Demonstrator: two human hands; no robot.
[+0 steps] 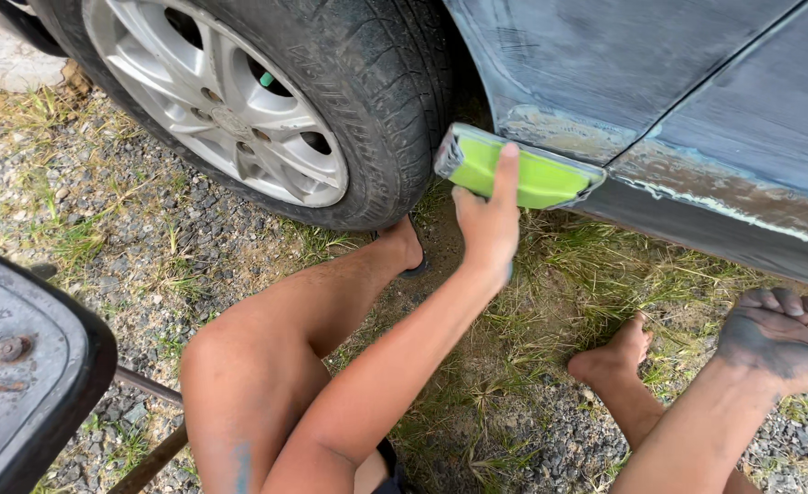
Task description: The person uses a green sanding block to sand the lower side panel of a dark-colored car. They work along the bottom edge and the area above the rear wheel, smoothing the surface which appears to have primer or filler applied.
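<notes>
My left hand (486,224) grips a bright green sanding block (537,178) with a grey edge. The index finger lies stretched across its back. The block is pressed against the lower edge of a dark blue-grey car panel (697,91), just behind the wheel arch. The panel's paint is scuffed, and pale patches of filler run along the sill (724,192). My right hand (775,343) hangs at the far right below the sill. It is coated in grey dust, with curled fingers and nothing visible in them.
A black tyre (367,82) on a silver alloy wheel (221,101) stands left of the block. My bare feet (610,357) rest on gravel and patchy grass. A rusty dark metal panel (29,366) and a thin rod (148,462) lie at the lower left.
</notes>
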